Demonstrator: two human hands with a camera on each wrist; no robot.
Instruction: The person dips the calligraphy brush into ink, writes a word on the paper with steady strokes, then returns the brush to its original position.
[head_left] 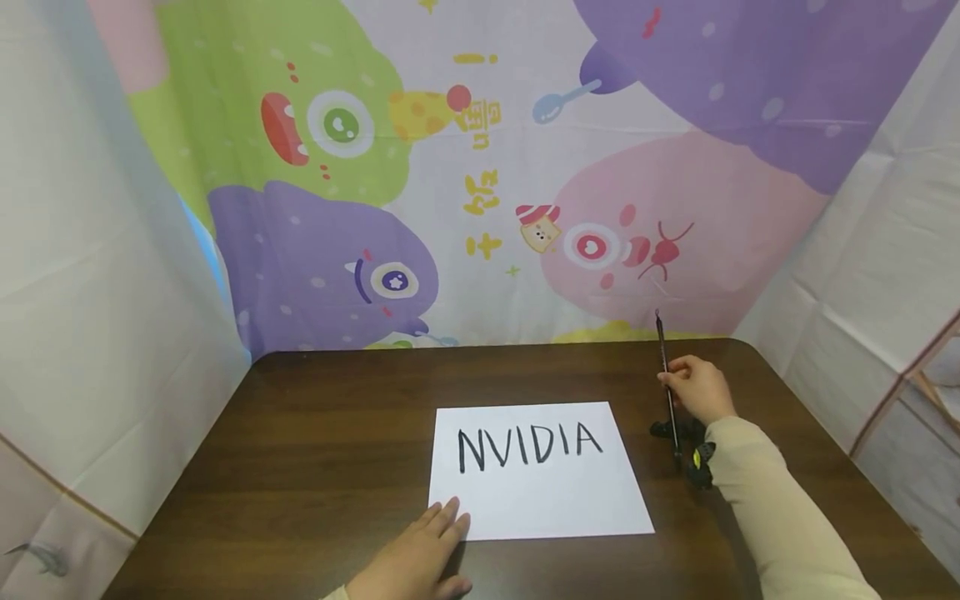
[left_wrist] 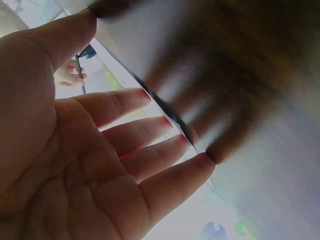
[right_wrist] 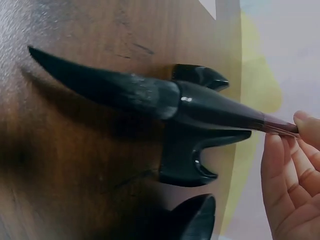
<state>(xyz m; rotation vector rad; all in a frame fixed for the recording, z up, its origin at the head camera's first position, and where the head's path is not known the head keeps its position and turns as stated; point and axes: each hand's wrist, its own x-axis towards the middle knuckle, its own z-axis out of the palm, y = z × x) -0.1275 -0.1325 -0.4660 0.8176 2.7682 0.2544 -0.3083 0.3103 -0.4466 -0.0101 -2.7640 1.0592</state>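
My right hand (head_left: 701,387) pinches the thin handle of a dark writing brush (head_left: 663,346) between thumb and fingers, to the right of the paper. In the right wrist view, the brush's black pointed tuft (right_wrist: 100,87) juts past a glossy black brush rest (right_wrist: 177,160), with the brush's thick collar lying in or just above a notch; contact is unclear. On the table lies a white sheet of paper (head_left: 555,504) bearing "NVIDIA" in black letters. The left hand (head_left: 416,550) rests on the sheet's lower left corner, its fingers fairly straight; its palm shows in the left wrist view.
The brown wooden table (head_left: 315,467) has rounded far corners. Behind it hangs a printed cloth (head_left: 480,308) with cartoon figures, and white cloth (head_left: 97,275) hangs at the sides. A curved black piece (right_wrist: 197,217) shows beside the brush rest, partly cut off.
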